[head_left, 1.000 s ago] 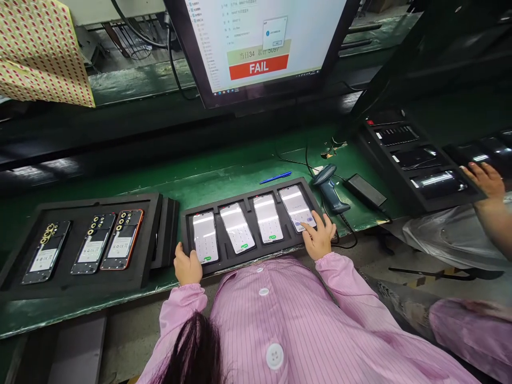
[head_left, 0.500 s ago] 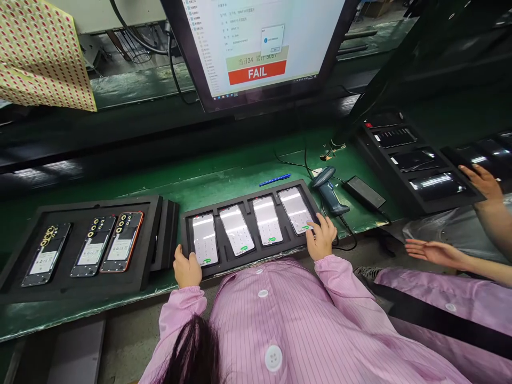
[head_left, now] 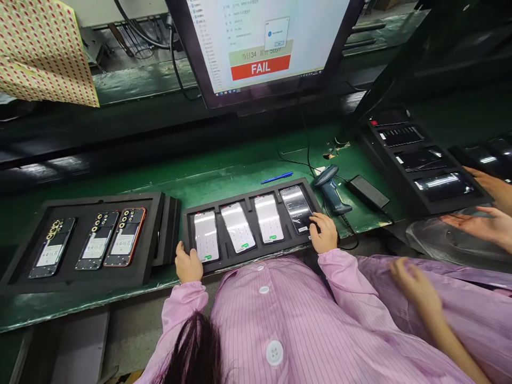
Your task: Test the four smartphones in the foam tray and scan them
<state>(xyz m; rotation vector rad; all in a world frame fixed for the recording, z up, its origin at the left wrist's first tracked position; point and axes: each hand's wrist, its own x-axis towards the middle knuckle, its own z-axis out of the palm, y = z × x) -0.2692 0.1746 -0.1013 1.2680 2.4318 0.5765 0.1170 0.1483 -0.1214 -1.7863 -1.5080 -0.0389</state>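
Note:
A black foam tray [head_left: 240, 257] lies along the bench edge in front of me, with several phones face up in its slots. My left hand [head_left: 189, 265] grips its left end, thumb beside the leftmost phone [head_left: 206, 234]. That phone and the two middle phones [head_left: 237, 226] [head_left: 269, 217] show a white keypad screen with a green button. The rightmost phone [head_left: 296, 208] has a dark screen with small text. Over its lower right corner and the tray's rim rests my right hand [head_left: 324, 233], fingers apart.
Left, another foam tray [head_left: 90, 282] holds phones with their backs exposed. A blue pen [head_left: 277, 177], barcode scanner [head_left: 333, 189] and black adapter [head_left: 368, 192] lie behind and right. The monitor [head_left: 260, 48] reads FAIL. A co-worker's hands [head_left: 482, 224] are near stacked trays [head_left: 436, 205] at right.
The rightmost phone's screen has turned from the white keypad to a dark page. My hands stay at the tray, nearly still. At right, the neighbouring people's hands have shifted.

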